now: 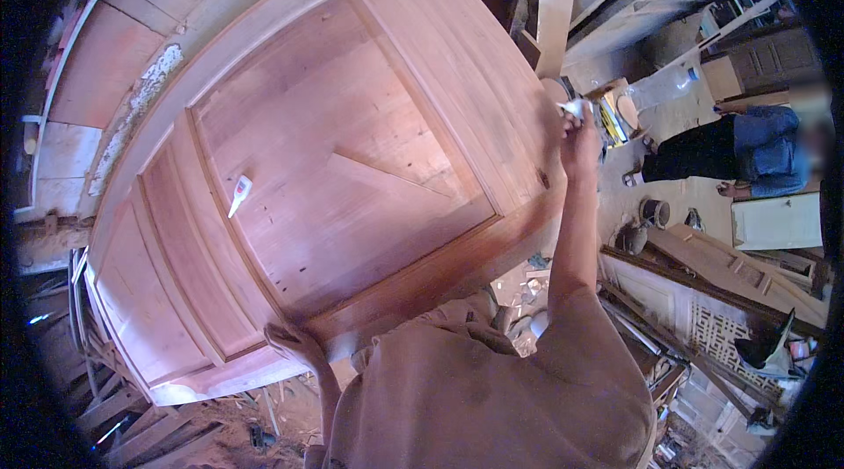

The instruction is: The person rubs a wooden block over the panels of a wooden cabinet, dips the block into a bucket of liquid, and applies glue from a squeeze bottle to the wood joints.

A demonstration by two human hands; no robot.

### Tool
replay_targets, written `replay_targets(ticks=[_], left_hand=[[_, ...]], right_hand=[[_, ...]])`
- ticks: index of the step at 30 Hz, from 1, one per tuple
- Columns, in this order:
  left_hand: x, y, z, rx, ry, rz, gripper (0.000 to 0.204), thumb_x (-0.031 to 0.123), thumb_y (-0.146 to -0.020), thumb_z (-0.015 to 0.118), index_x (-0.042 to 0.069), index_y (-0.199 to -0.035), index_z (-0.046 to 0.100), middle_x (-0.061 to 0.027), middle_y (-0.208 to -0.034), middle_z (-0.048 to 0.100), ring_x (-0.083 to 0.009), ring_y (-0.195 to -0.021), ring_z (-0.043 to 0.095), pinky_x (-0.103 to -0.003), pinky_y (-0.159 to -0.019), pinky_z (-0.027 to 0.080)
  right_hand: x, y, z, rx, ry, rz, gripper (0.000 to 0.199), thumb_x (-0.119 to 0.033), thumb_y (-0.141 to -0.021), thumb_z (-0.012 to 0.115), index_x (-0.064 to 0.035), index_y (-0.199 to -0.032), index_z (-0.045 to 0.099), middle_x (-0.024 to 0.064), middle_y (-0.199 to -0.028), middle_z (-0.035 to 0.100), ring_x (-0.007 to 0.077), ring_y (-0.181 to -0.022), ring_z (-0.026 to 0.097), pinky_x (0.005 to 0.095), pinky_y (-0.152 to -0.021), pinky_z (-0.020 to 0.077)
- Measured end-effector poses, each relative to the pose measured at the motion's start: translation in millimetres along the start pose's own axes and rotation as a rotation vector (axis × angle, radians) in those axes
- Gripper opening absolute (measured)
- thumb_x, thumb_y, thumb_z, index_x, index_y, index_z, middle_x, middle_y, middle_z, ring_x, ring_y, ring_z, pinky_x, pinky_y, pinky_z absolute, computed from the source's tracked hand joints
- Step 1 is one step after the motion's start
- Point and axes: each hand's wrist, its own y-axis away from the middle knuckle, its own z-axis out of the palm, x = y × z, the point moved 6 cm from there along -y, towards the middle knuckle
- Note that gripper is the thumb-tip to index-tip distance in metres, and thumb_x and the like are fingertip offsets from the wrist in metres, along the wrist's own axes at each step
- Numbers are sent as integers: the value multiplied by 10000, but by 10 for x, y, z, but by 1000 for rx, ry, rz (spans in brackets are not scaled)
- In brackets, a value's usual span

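Observation:
A large reddish-brown wooden panelled door (466,56) lies across the view in front of me. My left hand (297,344) rests on its near edge, fingers laid over the frame and holding nothing that I can see. Stretched out past the door's right end, my right hand (578,133) is closed on a small white object (573,109), too small and blurred to name. A white squeeze bottle (240,192) with a pointed nozzle lies on the door, left of the large inset panel. On that panel rests a thin, tapering wooden strip (387,172).
A person (747,152) in a blue top and dark lower clothing is at the right. Carved and panelled wood pieces (712,267) lean below them, near a dark bucket (654,211). Timber lengths (123,416) are stacked at lower left. Wood scraps (523,293) litter the floor.

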Motion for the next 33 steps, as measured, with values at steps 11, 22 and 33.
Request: replay_targets(ticks=[11,22,33], left_hand=[[38,13,-12,-23,-109,-1,512,332,-1003,513,-63,-1322,448,-254,-1336,478,-414,-1251,453,-508,-1057,366],[35,23,-8,-41,-91,11,517,327,-1016,483,-68,-1347,434,-254,-1358,467,-411,-1268,443,-490,-1077,359],[69,7,0,-27,-113,39,488,300,-1025,461,-67,-1344,434,-257,-1337,480,-413,-1248,461,-494,-1057,373]], right_hand=[[424,-1169,1426,-64,384,-411,278,-302,-992,557,-25,-1006,579,67,-708,591,135,-503,555,285,-433,470],[538,-1319,1468,-71,628,-536,268,-295,-976,583,-27,-964,570,37,-681,589,89,-508,541,243,-430,445],[506,-1314,1475,-69,740,-597,322,-341,-973,589,-20,-996,573,27,-665,595,80,-529,564,230,-449,450]])
